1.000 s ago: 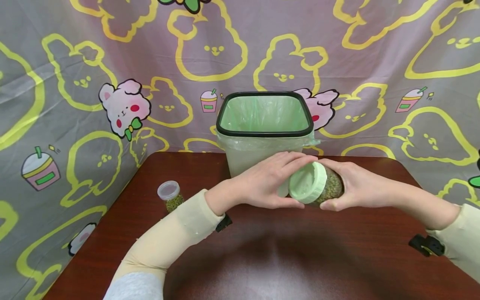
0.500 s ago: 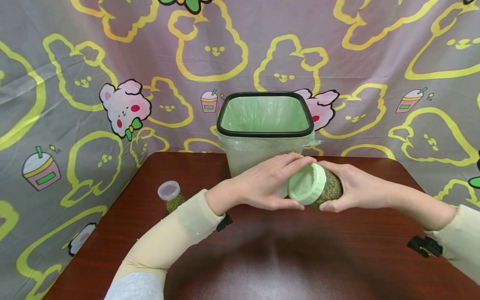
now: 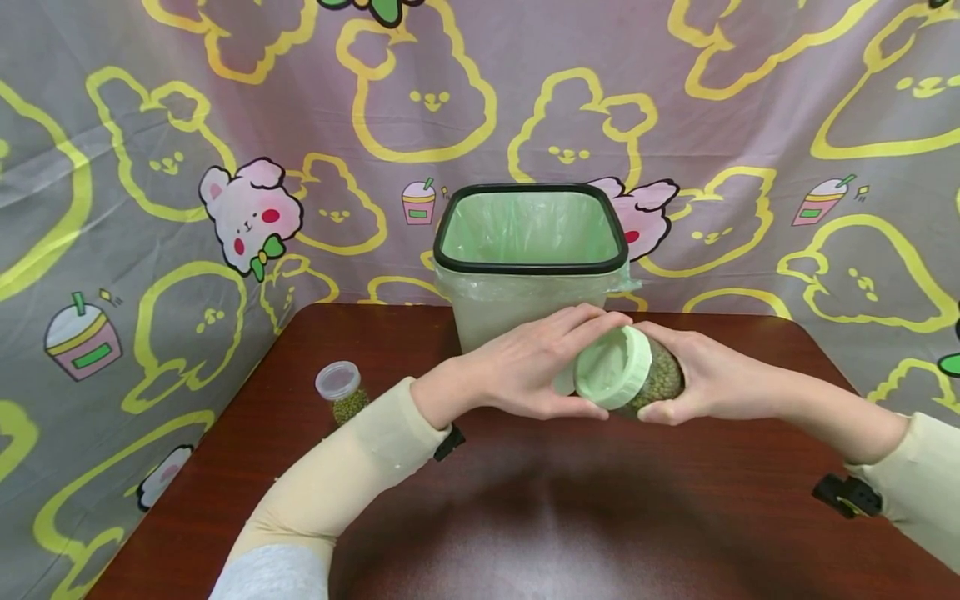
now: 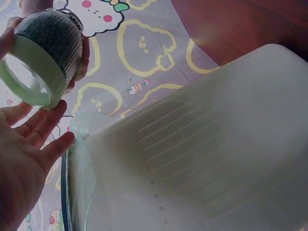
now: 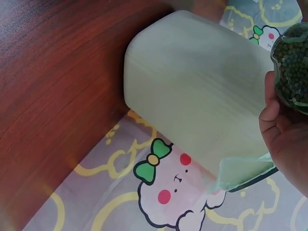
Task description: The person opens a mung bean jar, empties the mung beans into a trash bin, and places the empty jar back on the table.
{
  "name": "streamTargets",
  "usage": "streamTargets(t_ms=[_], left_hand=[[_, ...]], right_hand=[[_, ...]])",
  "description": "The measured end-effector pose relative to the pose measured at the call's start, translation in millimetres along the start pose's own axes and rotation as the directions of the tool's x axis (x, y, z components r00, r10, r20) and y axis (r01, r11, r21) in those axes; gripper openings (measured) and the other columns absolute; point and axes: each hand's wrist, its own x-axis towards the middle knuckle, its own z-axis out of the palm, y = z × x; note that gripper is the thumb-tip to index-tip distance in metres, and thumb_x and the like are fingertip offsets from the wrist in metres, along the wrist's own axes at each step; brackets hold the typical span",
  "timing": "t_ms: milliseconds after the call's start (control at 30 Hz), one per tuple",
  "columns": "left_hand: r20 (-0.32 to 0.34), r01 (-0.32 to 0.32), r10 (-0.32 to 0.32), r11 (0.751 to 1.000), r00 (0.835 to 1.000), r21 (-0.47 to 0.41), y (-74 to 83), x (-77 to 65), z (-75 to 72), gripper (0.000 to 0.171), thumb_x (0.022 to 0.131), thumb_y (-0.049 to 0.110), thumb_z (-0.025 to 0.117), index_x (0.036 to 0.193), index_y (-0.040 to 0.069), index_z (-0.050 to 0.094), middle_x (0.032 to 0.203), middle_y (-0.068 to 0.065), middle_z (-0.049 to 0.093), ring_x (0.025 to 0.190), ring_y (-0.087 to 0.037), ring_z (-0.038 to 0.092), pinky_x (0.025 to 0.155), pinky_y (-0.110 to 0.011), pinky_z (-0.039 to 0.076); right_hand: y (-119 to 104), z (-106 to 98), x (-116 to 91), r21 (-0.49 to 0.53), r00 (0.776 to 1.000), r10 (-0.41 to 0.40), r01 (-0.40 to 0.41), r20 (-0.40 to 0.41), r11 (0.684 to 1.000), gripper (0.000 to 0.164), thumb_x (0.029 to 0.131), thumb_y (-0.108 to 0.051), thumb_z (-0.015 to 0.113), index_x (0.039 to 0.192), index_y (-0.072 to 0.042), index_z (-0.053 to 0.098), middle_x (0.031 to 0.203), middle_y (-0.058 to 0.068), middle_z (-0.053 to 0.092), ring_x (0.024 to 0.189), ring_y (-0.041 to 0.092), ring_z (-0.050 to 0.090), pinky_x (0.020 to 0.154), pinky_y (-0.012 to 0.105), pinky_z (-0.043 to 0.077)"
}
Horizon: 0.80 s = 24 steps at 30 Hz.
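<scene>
2 hands point(image 3: 536, 365) point(image 3: 708, 375) up, tilted jar point(image 3: 632, 371) btwn

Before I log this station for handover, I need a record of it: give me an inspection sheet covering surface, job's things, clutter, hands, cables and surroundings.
Surface: dark red-brown table, glossy.
Job's things: large jar of green-brown granules, held tilted in front of the bin; pale green lid on, tightness cannot be told.
Clutter: small jar with a translucent lid, at the left, partly hidden by the left sleeve.
Hands: left hand grips the pale green lid; right hand grips the large jar.
Cables: nothing seen.
Surroundings: bin has a black rim and green liner; printed cloth backdrop behind and to the left.
</scene>
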Motion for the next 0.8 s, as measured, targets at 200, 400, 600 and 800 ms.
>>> streamTargets(t_ms=[200, 400, 600, 800], left_hand=[[-0.003, -0.004, 0.004, 1.000, 1.000, -0.002, -0.5, -0.5, 0.4, 0.090, 0.078, 0.049, 0.077, 0.144, 0.003, 0.037, 0.130, -0.006, 0.046, 0.117, -0.013, 0.045, 0.102, -0.018, 0.031], [-0.010, -0.001, 0.001, 1.000, 1.000, 0.010, -0.6, -0.6, 0.6, 0.090, 0.077, 0.050, 0.077, 0.144, 0.002, 0.038, 0.129, -0.006, 0.046, 0.115, -0.013, 0.046, 0.101, -0.017, 0.032], [-0.016, 0.020, -0.019, 1.000, 1.000, 0.011, -1.0, 1.0, 1.9, 0.091, 0.077, 0.052, 0.077, 0.143, 0.002, 0.039, 0.127, -0.005, 0.048, 0.113, -0.012, 0.047, 0.099, -0.017, 0.033], [-0.027, 0.040, -0.040, 0.999, 0.999, 0.017, -0.7, 1.9, 3.3, 0.090, 0.077, 0.052, 0.076, 0.143, 0.002, 0.039, 0.130, -0.005, 0.048, 0.118, -0.011, 0.045, 0.102, -0.016, 0.030]], right_hand=[[0.1, 1.2, 0.4, -0.002, 1.000, -0.009, 0.009, -0.005, 1.000, 0.062, 0.071, -0.023, 0.085, 0.122, -0.014, 0.050, 0.095, -0.008, 0.061, 0.083, 0.010, 0.058, 0.069, 0.026, 0.049], [0.7, 1.9, 0.6, -0.021, 1.000, -0.020, 0.020, -0.015, 1.000, 0.064, 0.070, -0.023, 0.085, 0.122, -0.013, 0.050, 0.095, -0.008, 0.061, 0.083, 0.009, 0.057, 0.069, 0.026, 0.049], [1.4, 2.6, 0.9, -0.060, 0.998, -0.045, 0.043, -0.039, 0.997, 0.069, 0.068, -0.024, 0.086, 0.125, -0.012, 0.049, 0.097, -0.009, 0.060, 0.084, 0.008, 0.057, 0.070, 0.025, 0.048], [1.1, 1.5, 0.8, -0.089, 0.998, -0.031, 0.026, -0.060, 0.996, 0.072, 0.068, -0.026, 0.087, 0.127, -0.012, 0.049, 0.099, -0.010, 0.060, 0.087, 0.008, 0.057, 0.072, 0.026, 0.049]])
